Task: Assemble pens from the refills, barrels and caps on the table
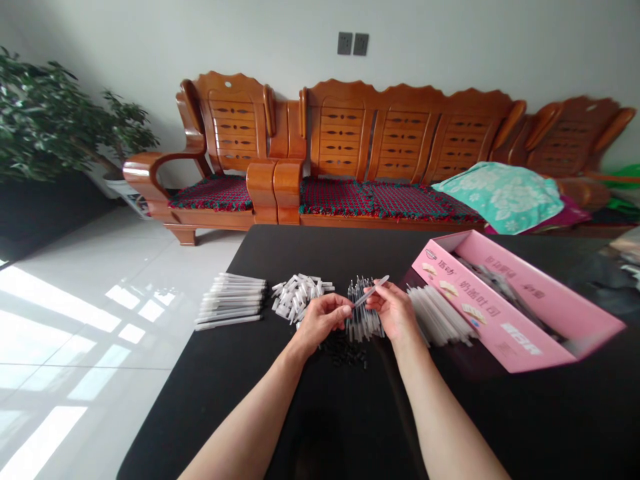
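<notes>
My right hand point(393, 308) pinches a slim translucent white pen barrel point(371, 291), tilted with its upper end to the right. At the barrel's lower left end my left hand point(325, 319) is closed, thumb against fingers; any small part between them is hidden. Just behind the hands lies a pile of pen refills point(364, 323) with dark tips. White pen caps point(300, 293) are heaped to the left of them. Small black pieces point(345, 351) are scattered nearer to me. Right of my right hand is a stack of translucent barrels point(443, 315).
Capped white pens point(233, 300) lie in a row at the black table's point(295, 250) left side. A pink cardboard box point(480, 310) holding more items stands on the right. Beyond the table are a wooden sofa point(370, 133) and a turquoise cushion point(505, 197).
</notes>
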Action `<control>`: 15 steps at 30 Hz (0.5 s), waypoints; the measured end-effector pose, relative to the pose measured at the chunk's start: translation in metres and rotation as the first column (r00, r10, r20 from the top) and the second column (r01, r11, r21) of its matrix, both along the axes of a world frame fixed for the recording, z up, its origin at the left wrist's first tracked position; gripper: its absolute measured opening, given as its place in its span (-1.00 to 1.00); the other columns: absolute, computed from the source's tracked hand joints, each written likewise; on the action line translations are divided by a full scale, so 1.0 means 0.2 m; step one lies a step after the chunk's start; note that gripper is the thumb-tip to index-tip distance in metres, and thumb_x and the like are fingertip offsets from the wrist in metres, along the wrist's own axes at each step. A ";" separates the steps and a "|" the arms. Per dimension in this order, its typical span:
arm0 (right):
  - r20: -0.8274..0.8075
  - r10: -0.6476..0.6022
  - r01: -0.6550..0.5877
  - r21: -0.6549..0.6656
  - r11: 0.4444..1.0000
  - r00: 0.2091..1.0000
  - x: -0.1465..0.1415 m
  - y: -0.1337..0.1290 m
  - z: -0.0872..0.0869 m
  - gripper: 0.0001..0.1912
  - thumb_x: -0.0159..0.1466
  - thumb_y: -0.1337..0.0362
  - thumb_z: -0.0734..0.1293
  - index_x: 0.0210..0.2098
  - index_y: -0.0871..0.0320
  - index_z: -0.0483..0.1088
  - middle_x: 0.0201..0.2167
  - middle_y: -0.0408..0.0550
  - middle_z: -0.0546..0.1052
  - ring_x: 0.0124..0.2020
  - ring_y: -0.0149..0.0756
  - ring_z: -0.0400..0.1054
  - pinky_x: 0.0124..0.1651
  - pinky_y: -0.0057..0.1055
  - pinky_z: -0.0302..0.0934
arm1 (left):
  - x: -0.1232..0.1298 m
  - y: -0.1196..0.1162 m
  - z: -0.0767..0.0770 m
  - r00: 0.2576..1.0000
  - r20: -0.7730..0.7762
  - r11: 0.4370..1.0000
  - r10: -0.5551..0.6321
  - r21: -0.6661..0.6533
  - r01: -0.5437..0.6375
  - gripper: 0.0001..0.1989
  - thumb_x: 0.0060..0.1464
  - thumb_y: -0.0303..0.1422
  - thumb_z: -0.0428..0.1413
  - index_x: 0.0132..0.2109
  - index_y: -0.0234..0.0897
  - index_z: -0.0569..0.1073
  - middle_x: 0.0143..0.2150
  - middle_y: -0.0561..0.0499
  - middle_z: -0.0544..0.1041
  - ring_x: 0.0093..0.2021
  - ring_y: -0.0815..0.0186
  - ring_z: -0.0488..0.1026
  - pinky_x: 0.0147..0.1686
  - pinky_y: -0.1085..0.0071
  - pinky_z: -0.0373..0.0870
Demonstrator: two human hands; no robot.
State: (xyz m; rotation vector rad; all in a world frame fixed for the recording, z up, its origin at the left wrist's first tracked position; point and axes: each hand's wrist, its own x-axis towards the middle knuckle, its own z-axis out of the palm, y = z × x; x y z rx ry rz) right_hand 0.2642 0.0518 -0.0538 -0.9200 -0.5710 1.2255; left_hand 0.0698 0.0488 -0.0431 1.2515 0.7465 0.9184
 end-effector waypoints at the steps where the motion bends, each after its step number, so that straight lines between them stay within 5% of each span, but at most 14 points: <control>1: -0.008 -0.016 0.016 -0.003 1.000 1.000 0.00 0.00 0.00 -0.78 0.02 0.35 0.49 -0.33 0.25 0.46 -0.47 0.06 0.64 -0.63 -0.35 0.48 -0.57 -0.49 0.43 | 0.00 -0.01 0.01 0.999 0.037 1.000 -0.030 0.000 0.030 -0.61 0.06 -0.14 0.21 -0.12 -0.40 0.54 -0.31 -0.08 0.56 -0.48 0.44 0.37 -0.49 0.52 0.23; 8: -0.069 -0.033 0.031 -0.026 0.999 0.997 0.04 0.01 0.00 -0.82 0.00 0.38 0.48 -0.37 0.25 0.47 -0.49 0.07 0.64 -0.63 -0.36 0.48 -0.56 -0.52 0.44 | -0.03 -0.01 0.01 0.980 0.152 0.990 -0.128 -0.034 0.134 -0.54 0.01 -0.23 0.27 0.04 -0.35 0.53 -0.04 -0.20 0.57 -0.21 0.26 0.51 -0.21 0.41 0.38; 15: -0.049 0.132 -0.134 -0.026 0.991 0.990 -0.03 -0.02 0.01 -0.81 0.03 0.34 0.49 -0.35 0.24 0.48 -0.46 0.07 0.64 -0.61 -0.35 0.49 -0.55 -0.52 0.44 | 0.02 0.01 -0.03 0.996 0.089 1.000 -0.014 0.004 0.014 -0.38 -0.07 -0.19 0.33 0.12 -0.37 0.44 -0.36 -0.02 0.52 -0.43 0.38 0.41 -0.41 0.48 0.34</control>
